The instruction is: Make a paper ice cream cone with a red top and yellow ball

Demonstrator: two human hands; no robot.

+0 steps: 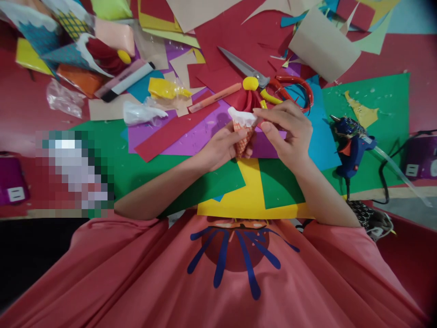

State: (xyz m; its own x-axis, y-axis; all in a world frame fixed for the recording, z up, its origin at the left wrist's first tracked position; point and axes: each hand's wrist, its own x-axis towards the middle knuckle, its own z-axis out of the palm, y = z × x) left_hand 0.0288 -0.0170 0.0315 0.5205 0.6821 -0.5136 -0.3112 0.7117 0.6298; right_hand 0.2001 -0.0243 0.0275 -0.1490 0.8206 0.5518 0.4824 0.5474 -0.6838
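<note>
My left hand (227, 143) is wrapped round a small craft ice cream cone (244, 132). The cone stands nearly upright, orange with a crisscross pattern, with a wavy white band around its top. Above the band rises a red swirl with a yellow ball on top. From the other side, my right hand (290, 130) reaches in with its index fingertip at the edge of the white band. Its thumb is apart from the index finger, and nothing shows between them. Just behind the cone lie open scissors (254, 75) with red and yellow handles, and an orange marker (215, 98).
A blue glue gun (353, 146) with a clear stick lies at right on green paper (389, 100). More craft cones (68, 54), clay packets (114, 36) and a white-and-black marker (128, 79) crowd the far left. Coloured paper scraps cover the back. A blurred patch hides something at left.
</note>
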